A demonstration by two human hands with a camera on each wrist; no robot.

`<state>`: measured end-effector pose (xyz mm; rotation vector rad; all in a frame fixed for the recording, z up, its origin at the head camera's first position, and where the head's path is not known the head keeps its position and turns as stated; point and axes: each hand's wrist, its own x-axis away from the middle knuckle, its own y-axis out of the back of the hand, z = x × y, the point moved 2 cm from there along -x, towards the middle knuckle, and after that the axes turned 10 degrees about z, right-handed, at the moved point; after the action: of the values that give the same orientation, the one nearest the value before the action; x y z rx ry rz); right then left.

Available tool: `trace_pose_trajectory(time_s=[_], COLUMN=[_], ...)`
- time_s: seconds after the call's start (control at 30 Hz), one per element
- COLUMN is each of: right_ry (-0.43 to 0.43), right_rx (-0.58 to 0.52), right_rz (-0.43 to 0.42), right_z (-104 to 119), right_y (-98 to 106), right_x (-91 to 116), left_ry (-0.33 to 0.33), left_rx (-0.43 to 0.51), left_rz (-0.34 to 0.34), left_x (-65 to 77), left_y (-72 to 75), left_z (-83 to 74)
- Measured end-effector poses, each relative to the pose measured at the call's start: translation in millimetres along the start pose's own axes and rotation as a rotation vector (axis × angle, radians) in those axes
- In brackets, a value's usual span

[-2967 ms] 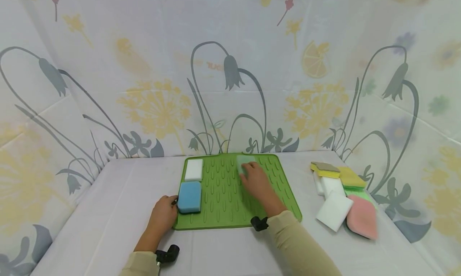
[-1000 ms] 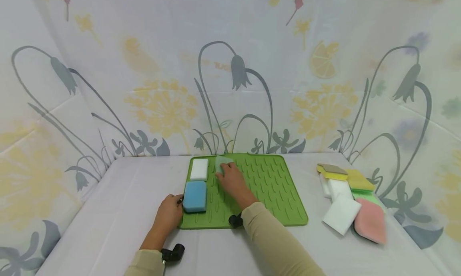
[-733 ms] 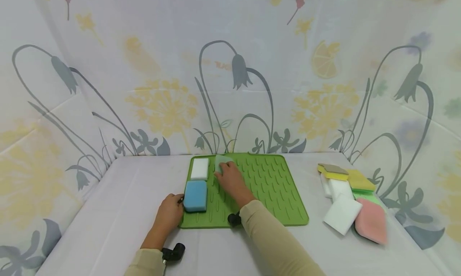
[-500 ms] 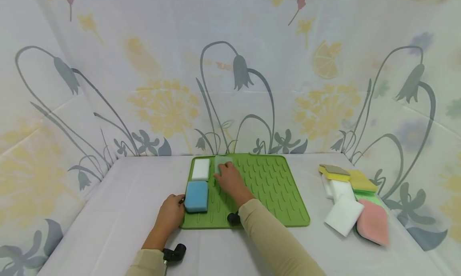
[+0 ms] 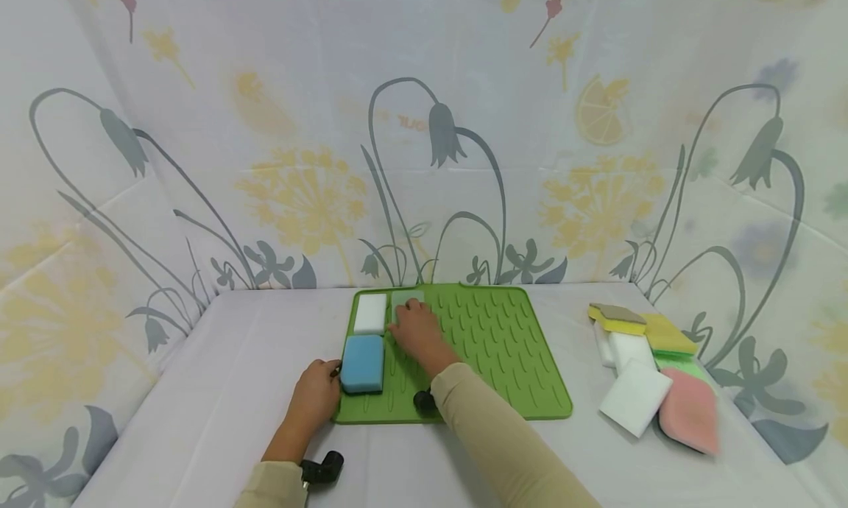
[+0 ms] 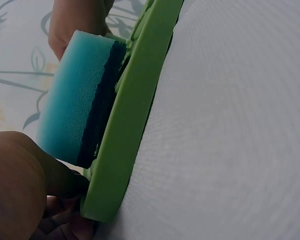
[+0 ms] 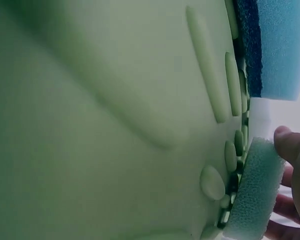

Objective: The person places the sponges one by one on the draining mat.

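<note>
A green ridged silicone drying mat [image 5: 493, 353] lies on the table. My left hand [image 5: 314, 394] pinches its left edge, thumb [image 6: 65, 180] on top and fingers partly hidden at the side. Just beside that hand sits a blue sponge [image 5: 362, 363] with a dark scouring layer underneath. Behind it on the mat lies a white sponge [image 5: 370, 314]. My right hand [image 5: 419, 331] holds a pale green sponge [image 7: 255, 192] near the mat's back edge, right of the white one. In the right wrist view the thumb presses its near corner, with the other fingers along its far side.
To the mat's right is a loose pile: a yellow sponge with a grey-brown top [image 5: 616, 319], a yellow-green sponge [image 5: 668, 335], several white sponges [image 5: 636, 396] and a pink sponge [image 5: 689, 411]. A flower-printed curtain [image 5: 424, 162] stands behind the table.
My right hand has carried the pale green sponge leftward across the mat to beside the white sponge, where it now lies flatter. The left hand has stayed at the mat's edge.
</note>
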<state>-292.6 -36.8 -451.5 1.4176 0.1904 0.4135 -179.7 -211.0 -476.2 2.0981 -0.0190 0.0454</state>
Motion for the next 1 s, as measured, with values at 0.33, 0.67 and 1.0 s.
trace_pose_trajectory(time_s=[0.33, 0.67, 1.0], right_ry=[-0.012, -0.005, 0.023], right_rx=[0.026, -0.01, -0.066], right_rz=[-0.014, -0.06, -0.091], right_z=[-0.3, -4.7, -21.8], right_y=[1.2, 5.3, 19.5], right_x=[2.0, 2.5, 17.5], left_ry=[-0.001, -0.004, 0.004], left_rx=[0.0, -0.008, -0.005], left_rz=[0.004, 0.002, 0.016], left_x=[-0.6, -0.8, -1.0], left_y=[-3.4, -3.0, -2.5], left_z=[0.5, 3.3, 4.0])
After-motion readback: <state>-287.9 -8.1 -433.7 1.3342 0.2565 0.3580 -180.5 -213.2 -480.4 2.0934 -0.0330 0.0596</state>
